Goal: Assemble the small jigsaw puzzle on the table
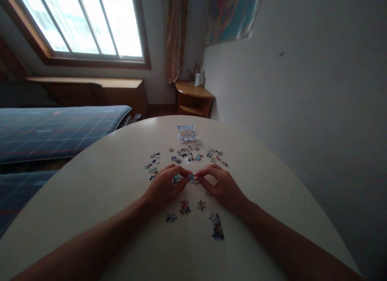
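Both hands meet over the middle of a round white table (121,184). Thumb and forefinger of my left hand (166,182) pinch the left side of a small jigsaw puzzle piece (192,178). On its right side, my right hand (222,186) pinches with thumb and forefinger too. More puzzle pieces (177,178) show under the left fingers, partly hidden; whether they join the pinched piece I cannot tell. Nearer to me lie a joined strip of pieces (217,227), a small joined cluster (185,207), a single piece (201,205) and another bit of puzzle (171,218).
Loose pieces (189,152) are scattered beyond the hands, with more groups at left (152,162) and right (216,155). Behind them lies a printed picture sheet or packet (187,133). A plaid mattress (60,130) stands left of the table; a white wall (302,95) runs along the right.
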Demonstrator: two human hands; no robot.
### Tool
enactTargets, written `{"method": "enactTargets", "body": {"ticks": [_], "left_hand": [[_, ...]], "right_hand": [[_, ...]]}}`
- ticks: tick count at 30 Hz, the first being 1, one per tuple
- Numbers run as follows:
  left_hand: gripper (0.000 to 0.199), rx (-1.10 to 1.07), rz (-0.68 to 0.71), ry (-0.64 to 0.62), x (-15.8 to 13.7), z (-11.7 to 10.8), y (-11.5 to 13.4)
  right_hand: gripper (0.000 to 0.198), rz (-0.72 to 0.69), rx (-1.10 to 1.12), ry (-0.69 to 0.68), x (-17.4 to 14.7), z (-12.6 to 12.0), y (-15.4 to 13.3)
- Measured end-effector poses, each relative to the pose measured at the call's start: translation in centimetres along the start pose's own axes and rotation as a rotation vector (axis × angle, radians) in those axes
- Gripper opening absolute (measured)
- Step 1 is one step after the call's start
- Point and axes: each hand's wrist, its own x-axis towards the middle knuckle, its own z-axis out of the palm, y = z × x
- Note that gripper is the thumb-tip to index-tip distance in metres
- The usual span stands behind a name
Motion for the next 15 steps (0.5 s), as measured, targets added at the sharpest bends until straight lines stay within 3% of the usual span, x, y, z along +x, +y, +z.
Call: {"method": "enactTargets", "body": {"ticks": [10,15], "left_hand": [[0.011,0.018,-0.095,0.114,0.2,0.2,-0.7],[0.009,0.002,-0.104,0.139,0.3,0.3,-0.8]], "right_hand": [[0.02,0.029,-0.116,-0.005,0.2,-0.2,0.8],[0.014,-0.014,-0.143,-0.075,0.3,-0.2,1.1]]}}
